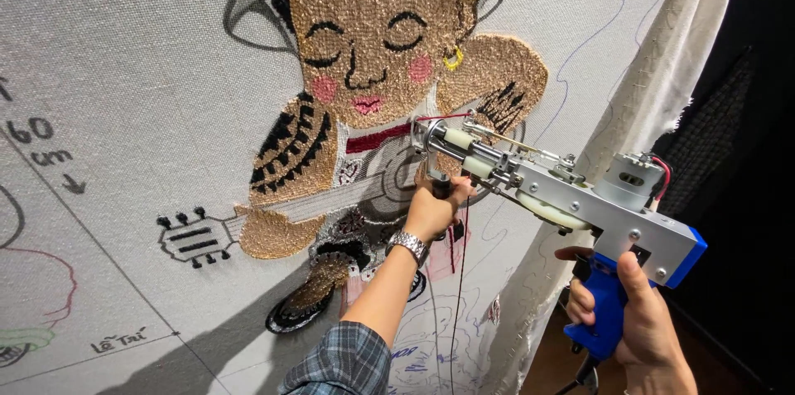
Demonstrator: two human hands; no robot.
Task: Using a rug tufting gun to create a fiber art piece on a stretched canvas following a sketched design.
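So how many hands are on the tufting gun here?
2. The left hand grips the front handle by the needle end, against the cloth. The right hand holds the blue rear handle of the tufting gun. No other hands show.

We note bright, even light on the pale cloth (124, 72), coming from the upper right. The forearm's shadow (207, 345) falls lower left, soft-edged. The right margin sinks into near black. Focus is sharp throughout; slight wide-angle bending shows at the edges. No glare.
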